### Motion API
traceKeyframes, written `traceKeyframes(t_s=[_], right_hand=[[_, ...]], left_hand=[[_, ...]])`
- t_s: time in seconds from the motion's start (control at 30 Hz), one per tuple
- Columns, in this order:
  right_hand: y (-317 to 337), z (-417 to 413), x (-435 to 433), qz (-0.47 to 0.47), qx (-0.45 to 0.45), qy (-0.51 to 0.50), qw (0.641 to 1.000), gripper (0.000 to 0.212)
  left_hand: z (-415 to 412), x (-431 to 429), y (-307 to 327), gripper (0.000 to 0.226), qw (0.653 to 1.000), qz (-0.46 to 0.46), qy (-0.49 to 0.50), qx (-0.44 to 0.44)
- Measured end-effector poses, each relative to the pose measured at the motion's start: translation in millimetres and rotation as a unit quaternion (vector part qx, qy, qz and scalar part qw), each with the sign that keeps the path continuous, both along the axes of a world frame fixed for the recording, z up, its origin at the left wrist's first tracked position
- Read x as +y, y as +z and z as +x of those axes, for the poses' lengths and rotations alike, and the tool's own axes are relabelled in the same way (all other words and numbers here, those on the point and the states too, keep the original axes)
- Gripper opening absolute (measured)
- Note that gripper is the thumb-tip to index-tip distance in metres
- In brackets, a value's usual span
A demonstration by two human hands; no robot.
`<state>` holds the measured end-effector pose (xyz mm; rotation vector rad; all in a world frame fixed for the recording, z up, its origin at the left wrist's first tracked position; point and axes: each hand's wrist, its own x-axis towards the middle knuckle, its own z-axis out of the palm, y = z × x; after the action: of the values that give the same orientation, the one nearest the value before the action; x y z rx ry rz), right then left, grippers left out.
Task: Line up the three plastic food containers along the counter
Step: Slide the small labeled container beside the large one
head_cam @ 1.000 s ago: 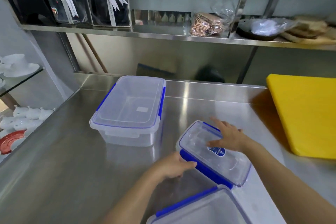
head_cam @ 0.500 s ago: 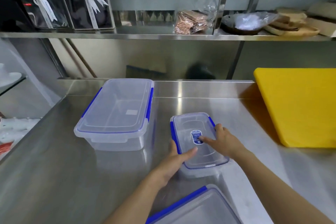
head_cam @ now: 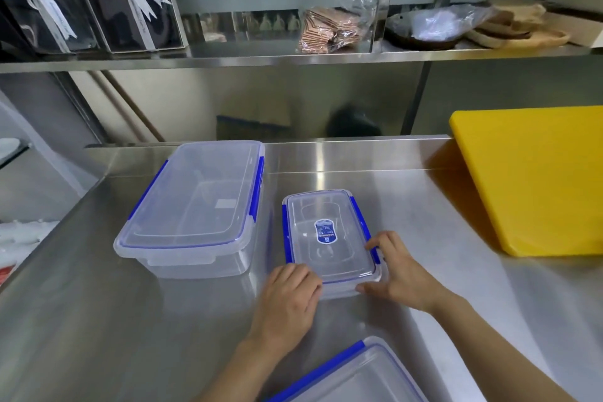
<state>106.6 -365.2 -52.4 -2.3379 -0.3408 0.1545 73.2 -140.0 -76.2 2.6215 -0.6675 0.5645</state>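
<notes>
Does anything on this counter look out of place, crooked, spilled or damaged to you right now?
No spills or damage show. The large container and the small container, held by the left hand and right hand, stand side by side. Only the third container is off the row, angled at the near edge and partly out of frame.

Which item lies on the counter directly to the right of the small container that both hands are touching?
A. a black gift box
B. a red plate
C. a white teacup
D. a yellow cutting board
D: the yellow cutting board lies right of the small container on the counter.
</notes>
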Motion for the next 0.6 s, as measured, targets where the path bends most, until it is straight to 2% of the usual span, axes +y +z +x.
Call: traceKeyframes(t_s=[0.07,0.17,0.23,0.3,0.37,0.43,0.5,0.6], right_hand=[[-2,2,4,-0.04,-0.062,-0.005,0.997,0.051],[-11,11,9,-0.129,-0.142,0.001,0.981,0.051],[-18,20,14,-0.179,-0.197,-0.007,0.964,0.049],[-22,31,23,-0.214,-0.218,-0.025,0.952,0.051],[-21,42,34,-0.25,-0.182,-0.039,0.95,0.061],[-23,52,39,-0.277,-0.146,-0.042,0.949,0.08],[-25,65,43,-0.29,-0.128,-0.038,0.948,0.102],[-23,83,45,-0.295,-0.044,-0.021,0.954,0.105]], left_hand=[[2,-3,-1,0.009,1.0,0.012,0.012,-0.02],[10,-1,-3,0.013,0.998,0.034,0.028,-0.053],[17,1,-4,0.023,0.998,0.035,0.042,-0.025],[24,2,-6,0.044,0.995,0.038,0.075,0.051],[34,4,-7,0.07,0.985,0.072,0.101,0.121],[49,7,-11,0.088,0.978,0.105,0.098,0.151],[65,7,-10,0.096,0.968,0.118,0.107,0.194],[90,6,-3,0.099,0.956,0.15,0.115,0.225]])
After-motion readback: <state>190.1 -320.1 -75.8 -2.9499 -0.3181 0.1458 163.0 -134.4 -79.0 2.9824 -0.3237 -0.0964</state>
